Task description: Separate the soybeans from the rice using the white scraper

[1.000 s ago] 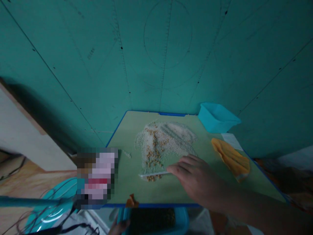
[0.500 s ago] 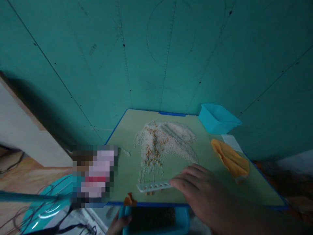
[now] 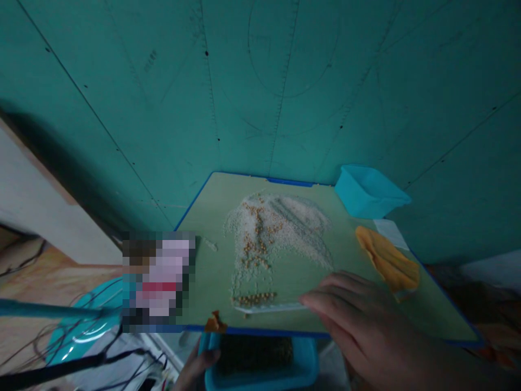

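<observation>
My right hand (image 3: 350,315) is closed around the right end of a white plastic strip (image 3: 271,308), which stands on edge near the table's front. Against the far side of the strip lies a row of tan beans (image 3: 256,298). Behind it spreads a heap of white rice (image 3: 285,217) with more beans scattered through its left part. Below the front edge, my left hand (image 3: 197,365) grips the left rim of a blue bin (image 3: 311,366) with dark contents; part of this hand is out of view.
A light blue basket (image 3: 368,193) stands at the back right corner of the table (image 3: 211,201). An orange cloth (image 3: 386,258) lies at the right. An orange scrap (image 3: 215,321) sits on the front edge. A blurred-out object (image 3: 163,282) is at the left, a green wall (image 3: 264,92) behind.
The strip has tipped from showing its row of holes to standing on edge, and beans now lie along its far side. My left hand stays at the bin.
</observation>
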`<state>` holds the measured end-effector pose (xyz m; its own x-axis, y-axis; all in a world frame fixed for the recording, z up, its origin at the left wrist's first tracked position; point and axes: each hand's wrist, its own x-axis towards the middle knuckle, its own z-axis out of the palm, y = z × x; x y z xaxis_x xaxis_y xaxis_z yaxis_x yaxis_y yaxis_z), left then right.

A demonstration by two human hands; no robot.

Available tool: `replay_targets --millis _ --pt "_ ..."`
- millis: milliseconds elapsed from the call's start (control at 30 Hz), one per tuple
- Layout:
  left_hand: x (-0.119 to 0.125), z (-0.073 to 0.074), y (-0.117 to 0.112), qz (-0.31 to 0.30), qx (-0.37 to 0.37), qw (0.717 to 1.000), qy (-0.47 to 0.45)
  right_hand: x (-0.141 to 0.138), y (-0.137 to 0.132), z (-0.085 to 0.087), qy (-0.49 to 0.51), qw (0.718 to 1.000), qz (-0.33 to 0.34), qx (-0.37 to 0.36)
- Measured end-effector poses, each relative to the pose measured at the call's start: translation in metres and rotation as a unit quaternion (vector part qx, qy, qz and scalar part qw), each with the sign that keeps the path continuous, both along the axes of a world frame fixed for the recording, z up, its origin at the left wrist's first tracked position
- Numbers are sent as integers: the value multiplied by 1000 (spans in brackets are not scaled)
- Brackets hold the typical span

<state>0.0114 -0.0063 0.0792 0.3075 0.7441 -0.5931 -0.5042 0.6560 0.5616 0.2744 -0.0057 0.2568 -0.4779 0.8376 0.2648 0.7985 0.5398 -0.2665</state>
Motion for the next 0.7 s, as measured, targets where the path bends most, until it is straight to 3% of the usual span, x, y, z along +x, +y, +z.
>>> replay_targets --millis 267,467,700 --pt "3 1 -3 7 20 997 -68 -3 4 0 -5 1000 8 -11" --pt "-3 -9 -4 0 10 1000 -23 -6 0 -5 -4 1000 27 -2" --pt "0 -3 -3 6 9 1000 -11 -8 -8 -1 -4 999 48 7"
